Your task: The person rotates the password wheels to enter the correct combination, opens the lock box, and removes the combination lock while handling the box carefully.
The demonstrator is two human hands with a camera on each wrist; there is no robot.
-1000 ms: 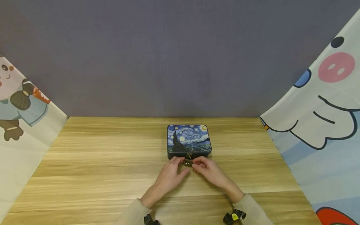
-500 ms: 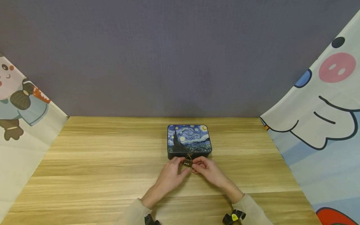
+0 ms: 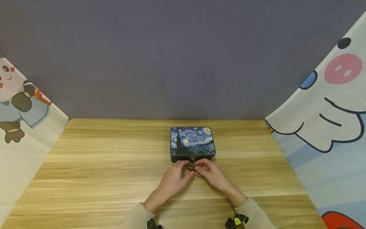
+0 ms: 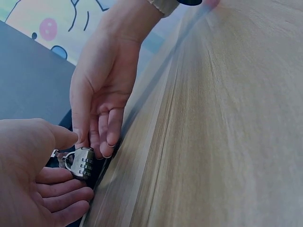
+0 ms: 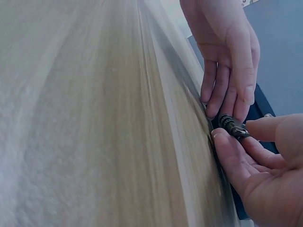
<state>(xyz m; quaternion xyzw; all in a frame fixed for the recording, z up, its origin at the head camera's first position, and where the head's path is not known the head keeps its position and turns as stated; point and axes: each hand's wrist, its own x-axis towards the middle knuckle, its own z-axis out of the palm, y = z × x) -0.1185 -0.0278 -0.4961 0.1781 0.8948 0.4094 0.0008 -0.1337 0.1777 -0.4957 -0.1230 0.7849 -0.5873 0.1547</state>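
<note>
A small bronze-coloured padlock [image 3: 191, 166] with number dials hangs by its shackle from the front clasp [image 3: 193, 157] of a closed box [image 3: 192, 141] whose lid carries a swirling starry-night picture. My left hand [image 3: 172, 178] holds the padlock's left side between thumb and fingers. From the other side, my right hand [image 3: 213, 176] pinches it with thumb and finger. Seen from the left wrist, the dials on the padlock [image 4: 83, 163] face outward beside my left fingertips. In the right wrist view, fingers partly cover the padlock [image 5: 233, 125].
The box rests on a wood-grain table [image 3: 100, 165], towards its back edge. A grey panel [image 3: 166, 60] rises behind. Cartoon-printed cloths hang at the left [image 3: 25, 117] and right [image 3: 320, 111]. Both forearms wear beige sleeves and black wrist straps.
The padlock has tipped slightly, with its body a little lower towards me. Both hands stay around it with only tiny shifts, and the box has not moved.
</note>
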